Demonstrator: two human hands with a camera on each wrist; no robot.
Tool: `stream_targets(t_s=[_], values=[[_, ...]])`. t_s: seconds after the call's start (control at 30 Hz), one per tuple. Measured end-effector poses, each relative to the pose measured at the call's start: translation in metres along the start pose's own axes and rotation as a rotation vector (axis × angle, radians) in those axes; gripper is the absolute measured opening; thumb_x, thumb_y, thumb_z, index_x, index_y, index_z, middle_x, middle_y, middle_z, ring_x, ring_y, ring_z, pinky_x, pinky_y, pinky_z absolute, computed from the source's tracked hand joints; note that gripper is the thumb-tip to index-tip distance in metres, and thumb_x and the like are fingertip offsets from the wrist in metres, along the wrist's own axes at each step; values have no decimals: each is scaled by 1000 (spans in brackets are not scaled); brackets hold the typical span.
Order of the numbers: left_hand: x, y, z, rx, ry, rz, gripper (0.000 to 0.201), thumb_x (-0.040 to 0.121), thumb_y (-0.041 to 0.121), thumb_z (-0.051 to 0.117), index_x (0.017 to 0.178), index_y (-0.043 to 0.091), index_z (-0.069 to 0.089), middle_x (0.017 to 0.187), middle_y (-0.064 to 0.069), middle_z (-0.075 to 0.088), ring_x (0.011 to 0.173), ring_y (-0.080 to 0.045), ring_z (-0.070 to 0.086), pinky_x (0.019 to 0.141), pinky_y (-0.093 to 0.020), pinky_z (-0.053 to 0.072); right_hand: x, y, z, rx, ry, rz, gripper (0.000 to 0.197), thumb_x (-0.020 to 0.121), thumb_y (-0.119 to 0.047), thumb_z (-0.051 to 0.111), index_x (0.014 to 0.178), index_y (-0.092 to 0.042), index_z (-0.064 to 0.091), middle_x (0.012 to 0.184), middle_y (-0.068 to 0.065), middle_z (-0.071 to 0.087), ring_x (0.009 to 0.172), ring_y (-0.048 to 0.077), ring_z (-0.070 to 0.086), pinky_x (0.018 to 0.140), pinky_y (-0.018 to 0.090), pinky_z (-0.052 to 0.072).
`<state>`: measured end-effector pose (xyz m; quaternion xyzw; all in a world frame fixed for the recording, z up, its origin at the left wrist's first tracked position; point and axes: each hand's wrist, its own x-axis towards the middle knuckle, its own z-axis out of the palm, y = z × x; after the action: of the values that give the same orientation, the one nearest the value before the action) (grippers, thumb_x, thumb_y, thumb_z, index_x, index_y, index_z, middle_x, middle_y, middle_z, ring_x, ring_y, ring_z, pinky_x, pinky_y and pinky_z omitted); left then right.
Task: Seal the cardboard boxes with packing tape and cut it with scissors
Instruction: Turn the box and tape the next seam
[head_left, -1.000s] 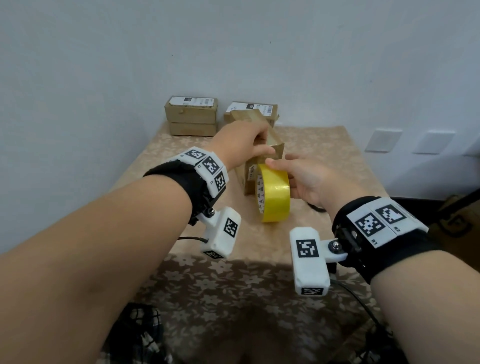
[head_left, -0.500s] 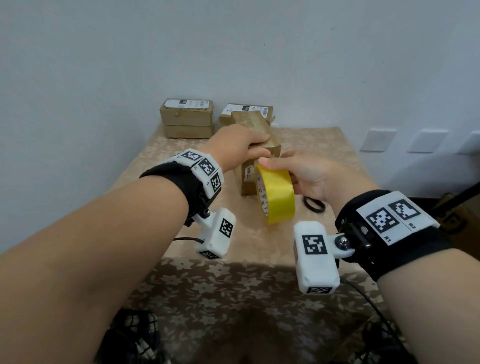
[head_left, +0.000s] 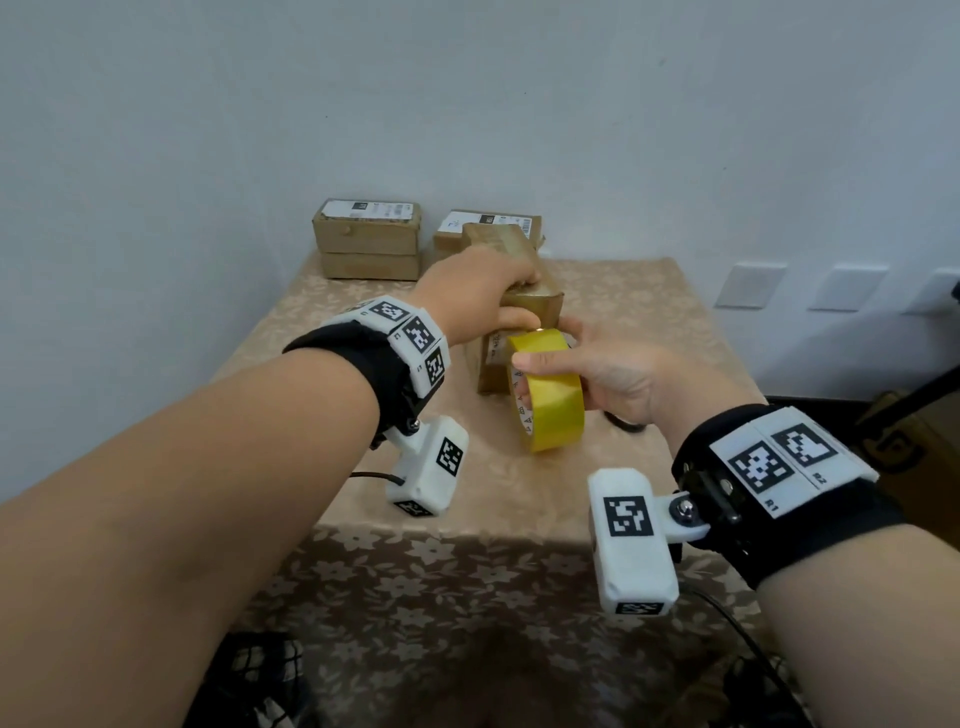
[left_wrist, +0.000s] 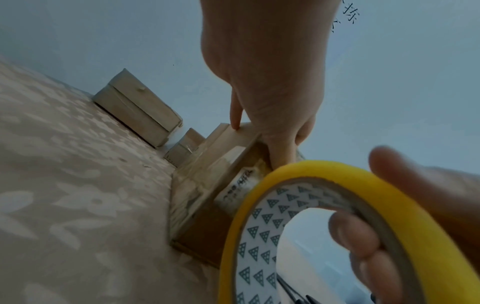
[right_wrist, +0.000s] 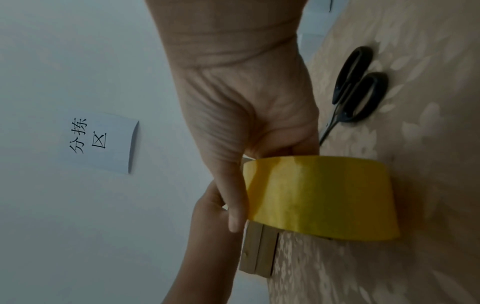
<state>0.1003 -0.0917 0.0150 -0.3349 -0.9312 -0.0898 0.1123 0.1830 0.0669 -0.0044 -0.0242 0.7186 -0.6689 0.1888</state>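
A small cardboard box (head_left: 548, 304) stands mid-table. My left hand (head_left: 511, 301) lies over its near top corner, fingers on the top and thumb pressed on the near face; the left wrist view shows that left hand (left_wrist: 272, 102) on the box (left_wrist: 226, 164). My right hand (head_left: 524, 379) grips the yellow tape roll (head_left: 553, 410) upright just in front of the box, thumb on the rim and fingers (left_wrist: 355, 236) through the core. The roll's top sits right under the left thumb. Black scissors (right_wrist: 355, 92) lie on the cloth behind the right hand.
Two stacked boxes (head_left: 366, 239) and another box (head_left: 488, 226) sit at the table's far edge by the wall. The floral tablecloth (head_left: 467, 499) drapes over the near edge. A paper sign (right_wrist: 103, 142) hangs on the wall.
My right hand has drawn the roll slightly down and nearer, away from the left thumb. The left hand stays on the box.
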Motion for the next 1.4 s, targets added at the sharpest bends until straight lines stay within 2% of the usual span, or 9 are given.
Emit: stream_targets(t_s=[0.17,0.27,0.4,0.6,0.7,0.8,1.07,1.2,1.4], values=[[-4,-3,-1,-85,15,8,42,94,42,51,131,22,56,135,3,56,130,-16,46,104,-35,36,1,-3,-1,27,37,23,47,78,-38,71,120,-23,57,98,1,70,85,19,69,70,33,56],[-9,-13,1,-226,4,24,40,96,35,51,132,20,54,139,3,51,136,-11,36,113,-30,26,5,-8,-3,-151,340,-86,30,90,-47,59,108,-24,60,80,-7,58,75,12,56,71,28,48],[-15,-14,-2,-405,-50,53,38,97,24,50,133,14,52,144,0,44,136,-3,29,115,-23,20,14,-7,-5,-531,478,-399,52,91,-25,64,139,-24,45,132,-1,47,127,15,42,105,26,32],[-41,4,-15,-624,110,-226,38,95,33,53,127,13,54,132,-5,48,118,-9,48,102,-24,40,36,-4,3,-867,426,-438,50,95,-24,57,143,-22,44,154,1,30,142,17,26,114,32,21],[-58,15,-17,-736,-50,-477,74,82,51,64,139,19,29,125,-1,47,107,-12,55,84,-30,53,38,-3,7,-968,515,-477,41,93,-26,57,134,-19,53,143,0,44,130,20,43,104,34,35],[-65,24,-17,-916,-195,-542,89,81,32,72,144,26,10,119,-2,56,93,-14,64,65,-29,58,39,-6,14,-1068,602,-522,35,91,-30,60,124,-18,59,124,1,53,112,24,52,95,42,43],[-72,-2,-24,-281,-31,-369,66,82,33,68,137,13,37,130,-5,52,112,-20,52,82,-27,41,47,-17,27,-1179,711,-600,33,80,-41,65,95,-13,55,103,5,54,102,26,49,89,36,38],[-79,-14,-9,-249,36,-335,48,83,46,64,123,21,52,115,0,62,102,-18,55,77,-30,42,61,-14,34,-1210,500,-523,56,90,-34,49,143,-20,37,141,9,47,133,25,38,114,40,22],[-82,-19,3,-271,93,-271,35,88,39,58,120,25,58,111,3,64,102,-17,57,83,-33,45,74,-13,35,-1351,522,-435,54,97,-48,41,147,-28,35,155,5,31,144,21,22,117,42,8]])
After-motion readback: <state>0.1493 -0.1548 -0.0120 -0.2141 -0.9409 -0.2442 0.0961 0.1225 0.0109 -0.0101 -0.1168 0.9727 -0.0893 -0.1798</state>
